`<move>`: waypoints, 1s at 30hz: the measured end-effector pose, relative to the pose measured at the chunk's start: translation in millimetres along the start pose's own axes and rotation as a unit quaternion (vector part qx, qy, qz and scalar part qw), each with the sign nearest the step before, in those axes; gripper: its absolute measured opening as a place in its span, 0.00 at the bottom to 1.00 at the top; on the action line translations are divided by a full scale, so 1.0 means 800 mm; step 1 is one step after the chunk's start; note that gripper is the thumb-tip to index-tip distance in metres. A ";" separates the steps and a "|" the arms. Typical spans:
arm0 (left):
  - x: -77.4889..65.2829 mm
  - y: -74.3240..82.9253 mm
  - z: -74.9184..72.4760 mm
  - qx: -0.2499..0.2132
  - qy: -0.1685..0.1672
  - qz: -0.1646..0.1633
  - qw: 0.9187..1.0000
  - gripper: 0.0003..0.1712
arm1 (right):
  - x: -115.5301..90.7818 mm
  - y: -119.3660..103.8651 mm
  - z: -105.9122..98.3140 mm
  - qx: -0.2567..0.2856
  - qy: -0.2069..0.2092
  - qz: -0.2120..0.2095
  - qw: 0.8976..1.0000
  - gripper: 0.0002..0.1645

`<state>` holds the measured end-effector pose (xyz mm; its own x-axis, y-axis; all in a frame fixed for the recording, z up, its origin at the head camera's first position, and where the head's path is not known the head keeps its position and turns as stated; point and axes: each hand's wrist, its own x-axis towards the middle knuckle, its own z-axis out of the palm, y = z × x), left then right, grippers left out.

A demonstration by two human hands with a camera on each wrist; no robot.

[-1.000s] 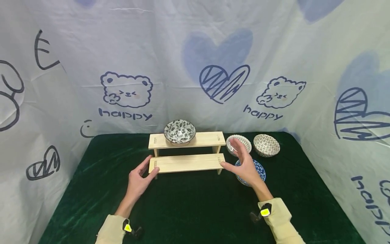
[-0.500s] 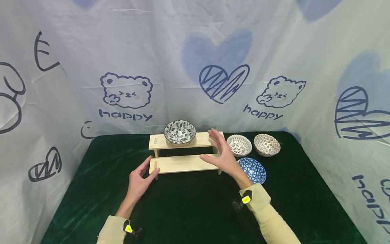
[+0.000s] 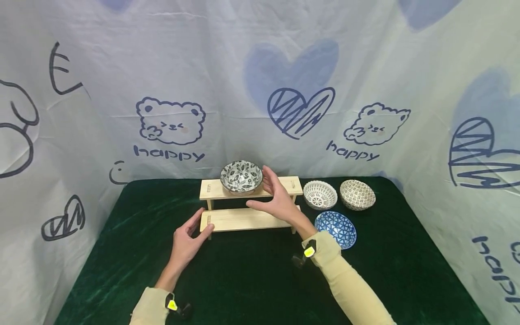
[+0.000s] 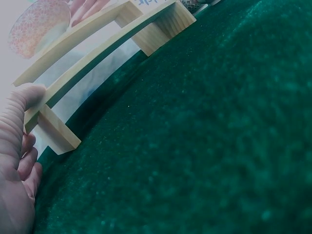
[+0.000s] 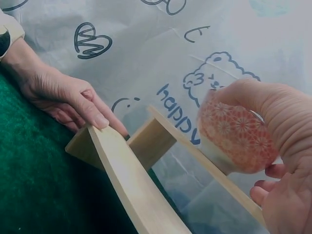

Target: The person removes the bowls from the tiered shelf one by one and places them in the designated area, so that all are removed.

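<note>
A two-tier wooden shelf stand stands on the green cloth. On its upper tier sits a bowl, leafy black and white inside; the right wrist view shows the reddish flower pattern outside that bowl. My left hand holds the left end of the lower tier, thumb on the front edge and fingers round the side. Beside the bowl's right side is my right hand, fingers at the rim and thumb spread below it, over the stand. In the right wrist view the right thumb overlaps the bowl.
Right of the stand are a white patterned bowl, a brown-checked bowl and a blue triangle-patterned dish. The right forearm passes close to the blue dish. A printed white curtain hangs behind the green cloth.
My right hand has moved left from over the right-hand bowls, across the stand's right end, to the bowl on the upper tier. The left hand has stayed at the stand's left end.
</note>
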<state>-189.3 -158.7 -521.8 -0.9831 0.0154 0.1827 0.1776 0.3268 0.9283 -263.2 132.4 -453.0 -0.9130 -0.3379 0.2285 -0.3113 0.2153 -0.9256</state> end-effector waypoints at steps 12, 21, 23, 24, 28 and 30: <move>0.007 -0.017 0.007 -0.011 0.006 -0.010 1.000 0.38 | 0.025 -0.003 0.011 -0.011 0.002 0.014 1.000 0.72; 0.007 -0.021 0.002 0.005 0.004 0.005 1.000 0.38 | 0.038 -0.009 0.024 -0.062 0.040 0.055 0.996 0.76; 0.002 -0.008 0.001 0.005 0.003 0.003 1.000 0.38 | 0.040 -0.007 0.029 -0.059 0.051 0.056 0.995 0.77; 0.001 -0.004 0.001 0.004 0.002 0.001 1.000 0.38 | 0.040 -0.006 0.031 -0.059 0.058 0.056 0.995 0.77; 0.007 -0.028 0.005 0.000 0.007 -0.008 1.000 0.38 | 0.042 -0.007 0.036 -0.070 0.077 0.056 0.993 0.77; 0.010 -0.040 0.007 0.003 0.009 -0.009 1.000 0.38 | 0.043 -0.007 0.037 -0.077 0.086 0.054 0.992 0.76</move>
<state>-203.2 -163.9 -551.8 -0.9852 -0.0075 0.1712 0.1591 0.3321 0.9297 -284.9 92.3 -448.6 -0.9707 -0.1465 0.1903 -0.2330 0.3832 -0.8938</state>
